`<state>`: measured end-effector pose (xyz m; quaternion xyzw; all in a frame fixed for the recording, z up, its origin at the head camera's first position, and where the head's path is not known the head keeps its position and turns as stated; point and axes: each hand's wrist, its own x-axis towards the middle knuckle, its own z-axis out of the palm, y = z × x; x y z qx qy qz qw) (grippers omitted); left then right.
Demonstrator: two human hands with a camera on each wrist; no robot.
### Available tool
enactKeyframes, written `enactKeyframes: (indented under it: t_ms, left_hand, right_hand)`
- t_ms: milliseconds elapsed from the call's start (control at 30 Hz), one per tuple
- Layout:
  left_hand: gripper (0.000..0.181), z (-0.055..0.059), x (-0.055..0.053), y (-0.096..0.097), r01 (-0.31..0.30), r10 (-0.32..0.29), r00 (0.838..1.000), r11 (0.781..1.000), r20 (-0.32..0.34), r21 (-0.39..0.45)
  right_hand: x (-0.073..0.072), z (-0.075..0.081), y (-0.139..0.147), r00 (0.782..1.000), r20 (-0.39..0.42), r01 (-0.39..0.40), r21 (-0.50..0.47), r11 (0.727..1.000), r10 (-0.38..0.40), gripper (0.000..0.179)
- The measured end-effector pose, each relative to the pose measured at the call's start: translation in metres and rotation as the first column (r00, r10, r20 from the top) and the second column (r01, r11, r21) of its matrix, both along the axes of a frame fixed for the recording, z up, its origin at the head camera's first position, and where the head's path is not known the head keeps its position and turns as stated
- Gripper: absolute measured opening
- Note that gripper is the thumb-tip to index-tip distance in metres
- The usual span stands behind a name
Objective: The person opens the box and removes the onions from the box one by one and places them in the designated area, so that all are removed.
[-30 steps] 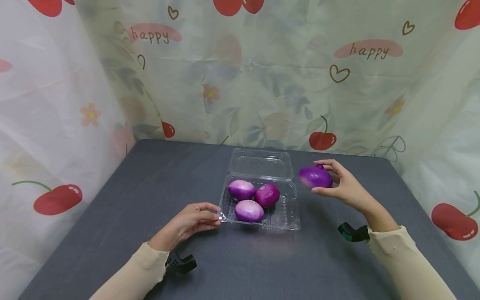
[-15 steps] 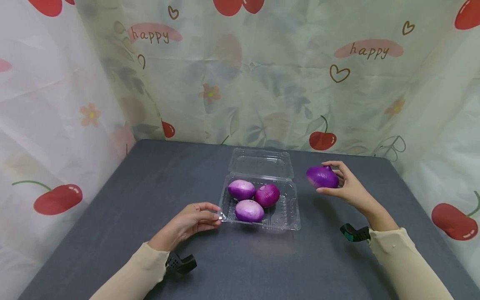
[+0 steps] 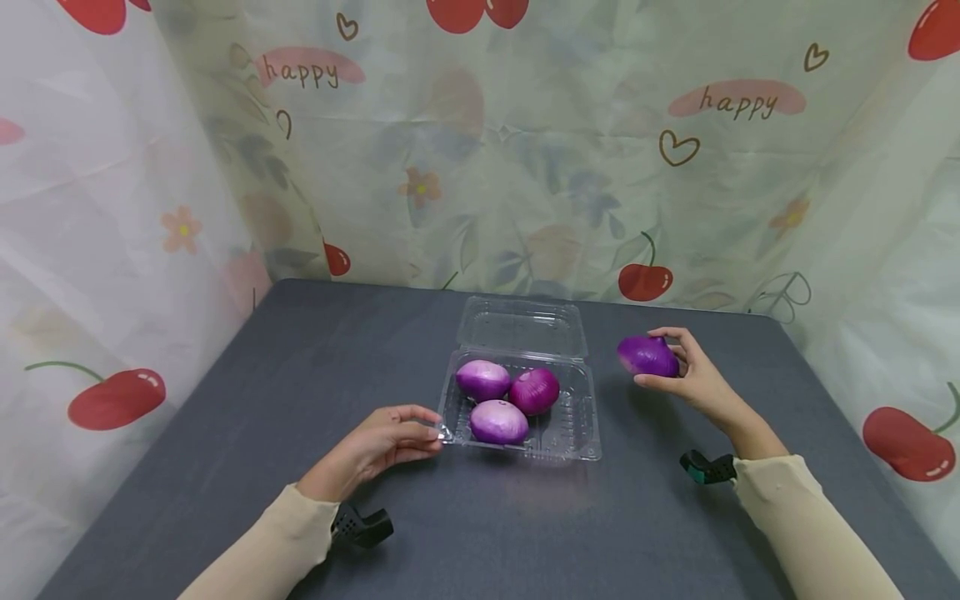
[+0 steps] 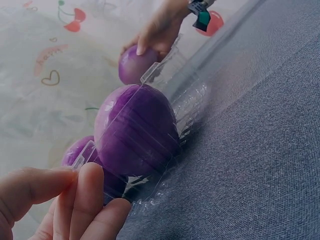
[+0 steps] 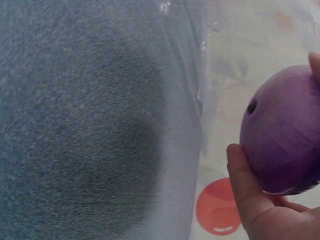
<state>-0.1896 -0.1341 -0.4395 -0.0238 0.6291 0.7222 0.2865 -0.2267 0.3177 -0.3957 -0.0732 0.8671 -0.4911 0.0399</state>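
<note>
A clear plastic clamshell box (image 3: 566, 429) lies on the dark table with its lid (image 3: 522, 323) folded back. Three purple onions sit in its tray: a pale one at the back left (image 3: 482, 380), a darker one at the right (image 3: 534, 391) and a pale one in front (image 3: 498, 422). My left hand (image 3: 386, 442) pinches the tray's front-left corner between thumb and fingers. To the right of the box, my right hand (image 3: 693, 377) grips another purple onion (image 3: 647, 356) above the table. In the right wrist view that onion (image 5: 285, 130) shows its small dark root end.
The dark cloth-covered table (image 3: 360, 350) reaches back to a patterned curtain (image 3: 480, 150) with cherries and the word happy. Similar curtain hangs at both sides. Each wrist wears a black camera, such as the left one (image 3: 363, 527).
My right hand, with its onion, has moved a little to the right, away from the box, and slightly lower. The left hand and the box have stayed in place.
</note>
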Motion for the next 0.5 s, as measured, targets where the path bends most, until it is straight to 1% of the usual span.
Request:
enactKeyframes:
  t_ms: [167,333,400,500]
  left_hand:
    - [0.021,0.0,0.0,0.0,0.004,-0.004,1.0,1.0,0.002,0.002]
    - [0.02,0.0,0.0,0.0,0.004,-0.004,1.0,1.0,0.001,-0.002]
    - [0.02,0.0,0.0,0.0,0.003,-0.003,1.0,1.0,0.003,-0.002]
    - [0.02,0.0,0.0,0.0,0.003,-0.003,1.0,1.0,0.006,0.0]
  right_hand:
    - [-0.004,-0.008,0.002,1.0,0.007,0.013,-0.016,1.0,-0.013,0.069]
    - [-0.007,-0.012,0.003,1.0,0.01,0.022,-0.016,1.0,-0.022,0.068]
    - [-0.008,-0.013,0.004,1.0,0.006,0.023,-0.011,1.0,-0.023,0.069]
    - [-0.01,-0.014,0.004,1.0,0.0,0.025,-0.001,1.0,-0.025,0.076]
